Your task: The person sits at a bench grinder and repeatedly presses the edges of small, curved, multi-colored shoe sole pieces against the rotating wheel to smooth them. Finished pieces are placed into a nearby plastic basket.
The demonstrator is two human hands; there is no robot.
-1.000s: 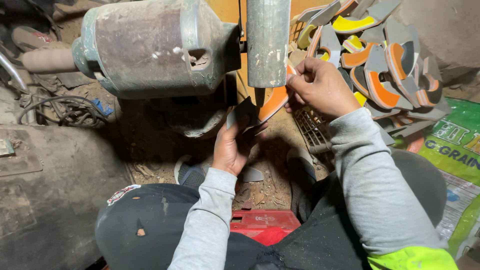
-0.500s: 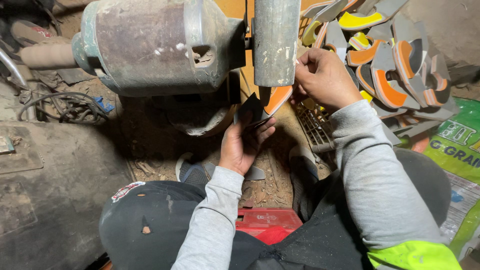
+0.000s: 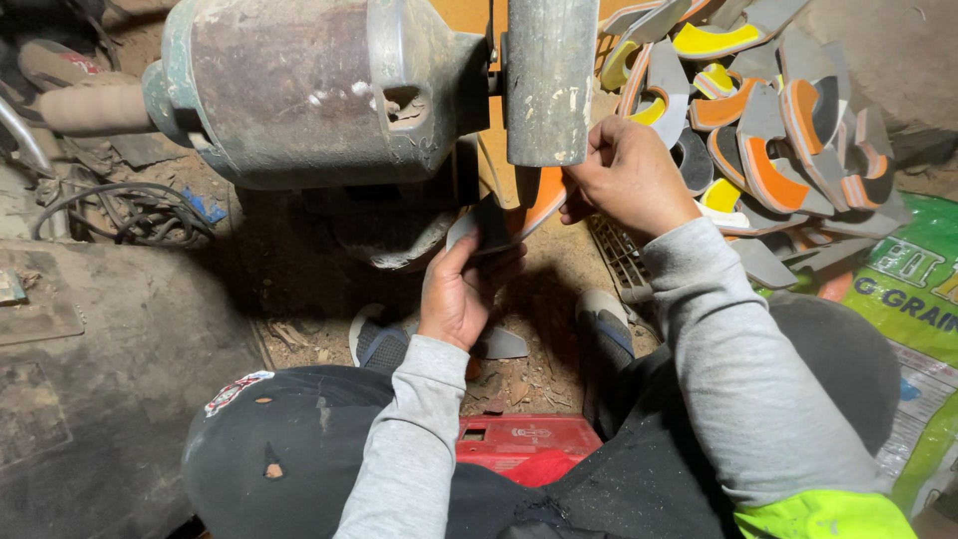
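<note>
One grey-and-orange sole piece is clamped at both ends by the left hand and right hand, pressed against one grinding drum. A pile of soles, too many to count, is seen right of the grip.

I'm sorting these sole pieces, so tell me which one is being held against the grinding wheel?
The orange-and-grey sole piece gripped by both the left hand and right hand; the others lie untouched in the pile.
</note>
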